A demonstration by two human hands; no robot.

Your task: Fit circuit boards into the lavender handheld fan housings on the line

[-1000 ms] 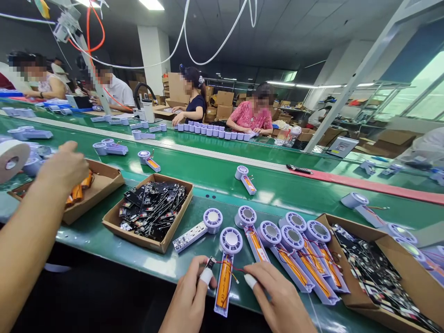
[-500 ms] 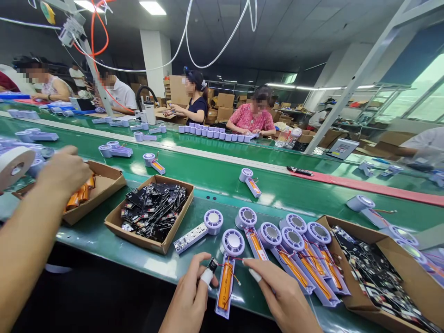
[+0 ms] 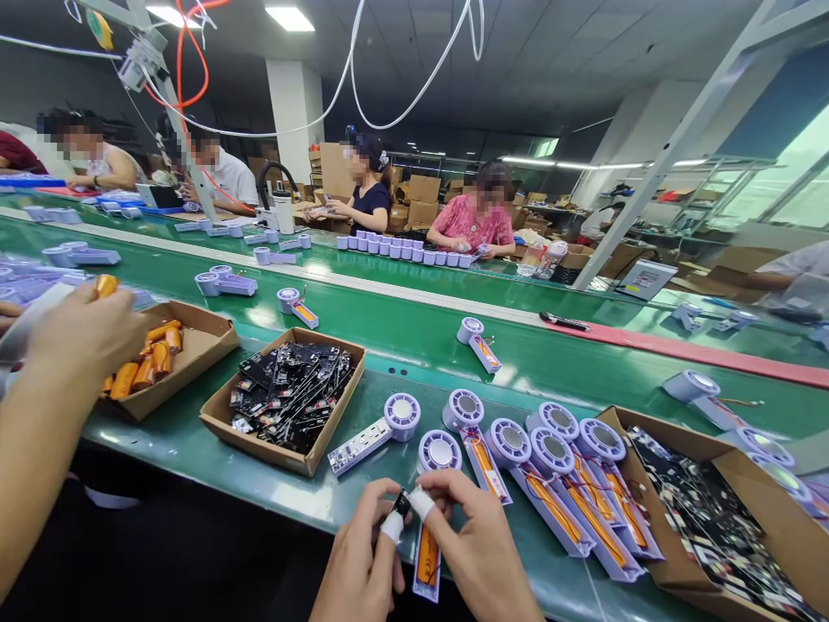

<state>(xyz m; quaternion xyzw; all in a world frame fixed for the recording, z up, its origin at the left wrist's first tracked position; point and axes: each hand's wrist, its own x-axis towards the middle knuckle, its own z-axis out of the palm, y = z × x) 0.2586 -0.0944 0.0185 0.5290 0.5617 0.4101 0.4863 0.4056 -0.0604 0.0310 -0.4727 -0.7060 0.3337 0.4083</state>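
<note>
Near the table's front edge, my left hand (image 3: 363, 553) pinches a small black circuit board (image 3: 402, 501) between its finger and its white-covered thumb. My right hand (image 3: 476, 544), also with a white-covered thumb, has its fingertips closed right beside the board. What those fingers hold is hidden. Both hands are over a lilac handheld fan body (image 3: 440, 451), which lies face up with an orange battery (image 3: 427, 557) in its open handle. Up and to the left is another fan body (image 3: 401, 415), with a pale board along its handle.
Several fan bodies with batteries (image 3: 550, 453) lie right of my hands. Boxes of circuit boards stand left (image 3: 217, 423) and right (image 3: 648, 518). At far left, another person's hand (image 3: 84, 337) holds an orange battery over a battery box (image 3: 207, 333). A green conveyor (image 3: 389, 320) runs behind.
My right hand has moved left from the red wire to the board in my left hand. The other person's hand at far left has lifted an orange battery from the box.
</note>
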